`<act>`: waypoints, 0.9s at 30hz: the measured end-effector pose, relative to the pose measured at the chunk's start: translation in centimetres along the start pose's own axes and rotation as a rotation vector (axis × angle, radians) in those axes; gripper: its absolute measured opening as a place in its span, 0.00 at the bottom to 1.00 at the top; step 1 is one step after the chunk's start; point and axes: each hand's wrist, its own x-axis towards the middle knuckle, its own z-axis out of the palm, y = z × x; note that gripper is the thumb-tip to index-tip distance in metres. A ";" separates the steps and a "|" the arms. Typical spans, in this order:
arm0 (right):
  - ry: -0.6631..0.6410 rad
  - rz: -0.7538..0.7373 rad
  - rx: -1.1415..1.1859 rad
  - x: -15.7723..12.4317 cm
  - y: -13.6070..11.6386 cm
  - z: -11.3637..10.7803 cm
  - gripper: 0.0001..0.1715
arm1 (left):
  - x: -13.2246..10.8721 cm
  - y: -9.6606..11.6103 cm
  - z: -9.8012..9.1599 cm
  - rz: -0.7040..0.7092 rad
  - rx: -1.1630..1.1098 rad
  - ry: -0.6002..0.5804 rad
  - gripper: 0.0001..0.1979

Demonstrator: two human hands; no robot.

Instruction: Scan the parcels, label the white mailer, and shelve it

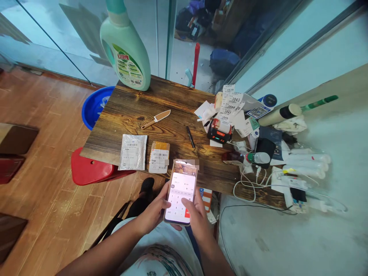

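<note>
A smartphone [179,191] with a number keypad lit on its screen is held upright between both hands, over my lap at the table's near edge. My left hand [155,211] grips its left side, the thumb by the keypad's left column. Around its right side wraps my right hand [198,211], its thumb over the keys. Just beyond the phone lie a grey plastic mailer [133,152] with a label and a small taped box [159,158] with a label. Farther back rest a black pen [190,137] and a knife [156,119] with a tan handle.
On the wooden table [115,122] a large green detergent bottle [126,57] stands at the back left. A label printer [220,131] with printed slips, a small bottle [258,158], cables and paper crowd the right side. A red stool [92,166] and blue basin [92,107] are at the left.
</note>
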 end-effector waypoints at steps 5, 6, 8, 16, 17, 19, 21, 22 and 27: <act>0.001 0.032 0.012 0.1 -0.3 0.2 0.40 | 0.0 0.1 -0.2 0.007 -0.008 -0.019 0.41; -0.008 0.022 0.011 0.1 -0.3 0.2 0.40 | 0.0 0.1 -0.2 0.012 -0.010 -0.022 0.41; -0.042 0.000 0.018 0.1 -0.1 0.0 0.39 | 0.0 0.1 -0.2 0.023 -0.016 -0.028 0.41; -0.079 -0.135 -0.100 0.2 1.4 -0.5 0.39 | -0.1 0.3 -0.4 0.016 -0.012 -0.014 0.43; -0.083 -0.151 -0.110 0.2 1.5 -0.5 0.38 | -0.1 0.3 -0.5 0.014 -0.008 -0.012 0.43; -0.094 -0.154 -0.085 0.3 1.6 -0.6 0.36 | -0.2 0.4 -0.5 0.017 -0.002 -0.016 0.42; -0.100 -0.116 -0.031 0.4 1.6 -0.6 0.34 | -0.2 0.4 -0.6 0.024 -0.005 -0.027 0.41; -0.093 -0.085 -0.013 0.4 1.5 -0.6 0.33 | -0.2 0.4 -0.6 0.026 -0.010 -0.032 0.41; -0.083 -0.006 -0.030 0.2 0.5 -0.5 0.33 | 0.0 0.2 -0.6 0.042 -0.026 -0.060 0.41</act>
